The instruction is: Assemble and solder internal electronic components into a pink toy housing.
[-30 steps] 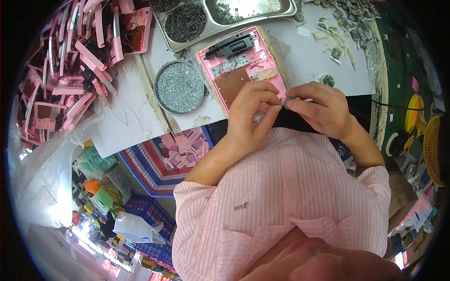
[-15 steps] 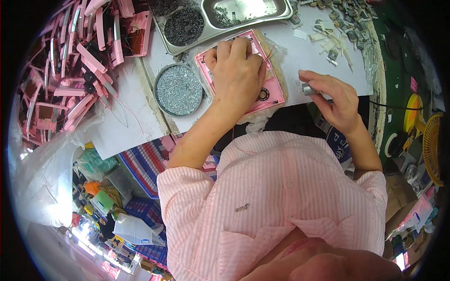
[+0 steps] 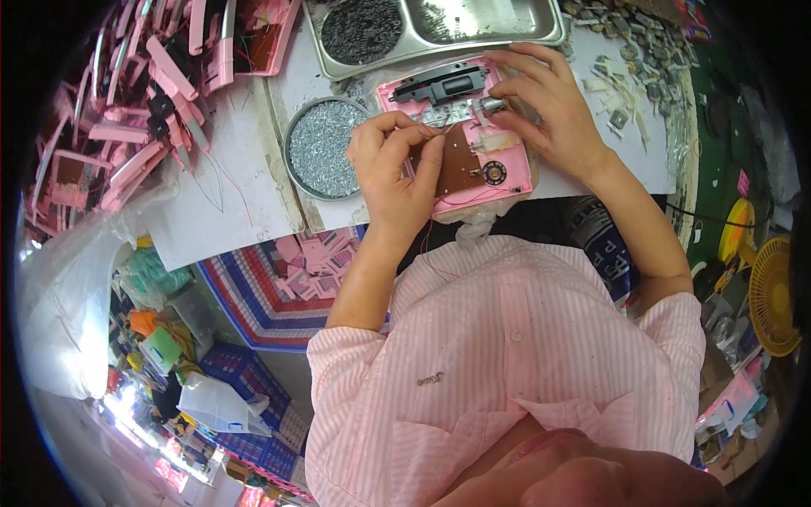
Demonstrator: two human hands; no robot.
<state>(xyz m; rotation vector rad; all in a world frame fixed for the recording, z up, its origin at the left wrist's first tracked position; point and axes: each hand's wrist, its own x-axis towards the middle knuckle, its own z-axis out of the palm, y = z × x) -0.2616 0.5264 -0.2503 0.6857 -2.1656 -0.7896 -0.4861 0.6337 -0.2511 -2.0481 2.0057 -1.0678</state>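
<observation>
An opened pink plastic casing (image 3: pixel 514 158) lies on the table in front of me. Inside it are a brown circuit board (image 3: pixel 457 166), a black plastic mechanism (image 3: pixel 452 84) along the far side and a round black part with a gold ring (image 3: pixel 494 173). My left hand (image 3: pixel 391 167) is closed in a pinch over the board's left edge, on a thin red wire (image 3: pixel 432 133). From the right, my right hand (image 3: pixel 553 114) has thumb and fingertips around a small silver motor (image 3: pixel 492 106), set down at the casing's upper right part.
A round tin of small silver screws (image 3: pixel 325 150) stands left of the casing. Behind is a metal tray (image 3: pixel 486 40) with dark springs. Pink casings (image 3: pixel 127 131) are piled at far left, small metal parts (image 3: pixel 629 72) at far right. Below hangs a striped basket (image 3: pixel 253 296) of pink pieces.
My right hand has carried the motor leftward into the casing. My left hand has drawn back from covering the casing to its left side and now pinches a wire. The view has shifted slightly.
</observation>
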